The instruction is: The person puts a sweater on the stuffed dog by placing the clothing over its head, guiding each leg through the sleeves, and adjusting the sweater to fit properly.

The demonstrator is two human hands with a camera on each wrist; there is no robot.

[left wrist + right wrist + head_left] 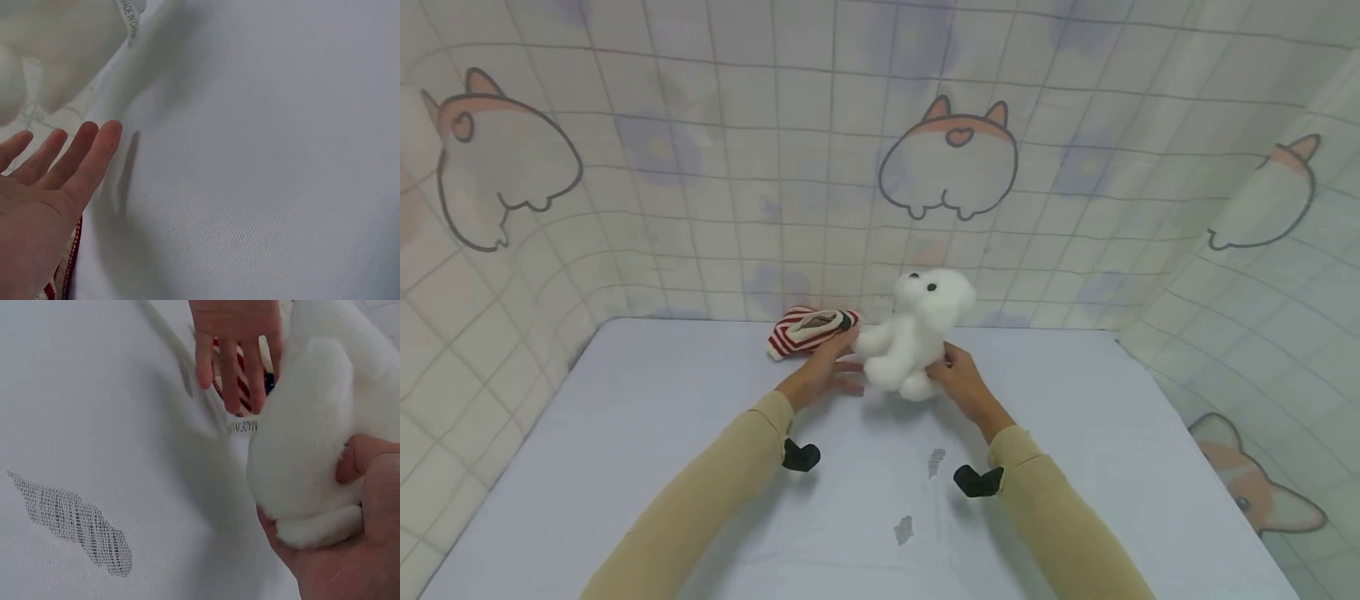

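A white plush toy animal (910, 333) with dark eyes is held up just above the white tabletop, facing up and to the left. My right hand (966, 385) grips its lower part, thumb pressed into the fur in the right wrist view. Beside the toy, on its left, my left hand (826, 373) has its fingers extended and apart, and the left wrist view shows nothing in the palm. Behind the left hand lies a red-and-white striped knit piece (793, 329), partly hidden by it. A printed tag (129, 22) hangs from the toy.
The white table (647, 433) has its back edge against a curtain (805, 192) with grid lines and corgi drawings, which also runs along both sides. Two grey worn patches, one a nearer patch (903, 530), mark the tabletop between the forearms.
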